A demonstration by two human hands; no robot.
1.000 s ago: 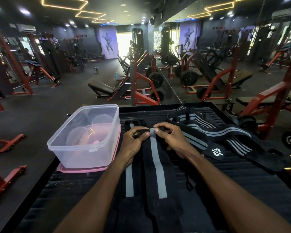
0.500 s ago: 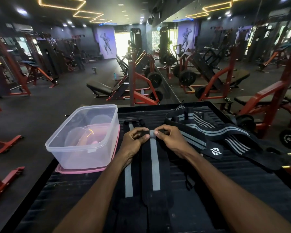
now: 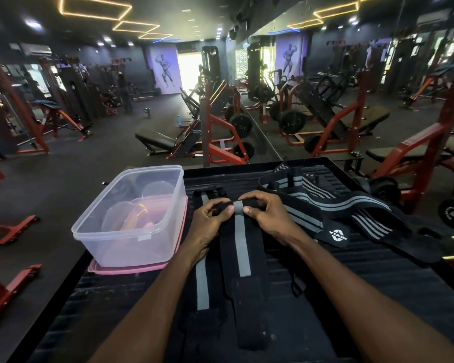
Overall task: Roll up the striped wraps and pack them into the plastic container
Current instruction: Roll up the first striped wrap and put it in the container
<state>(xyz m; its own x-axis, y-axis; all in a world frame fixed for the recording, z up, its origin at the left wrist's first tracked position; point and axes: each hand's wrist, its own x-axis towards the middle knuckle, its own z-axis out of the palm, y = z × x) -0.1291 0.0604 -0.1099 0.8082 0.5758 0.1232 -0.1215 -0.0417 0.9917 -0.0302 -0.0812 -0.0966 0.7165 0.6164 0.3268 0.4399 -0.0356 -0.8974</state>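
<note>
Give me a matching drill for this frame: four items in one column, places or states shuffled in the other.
1. plastic container
2. single-stripe wrap
3. long wraps
4. pink lid

a. piled right of the hands
b. under the container
c. far end pinched by both hands
d. open, left of the hands

Pairs: 1-d, 2-c, 3-a, 4-b

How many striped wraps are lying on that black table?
3, as far as I can tell: one wrap being rolled at its far end by both hands, a second wrap just left of it, and a longer wrap heaped at right, which may hide more.
</note>
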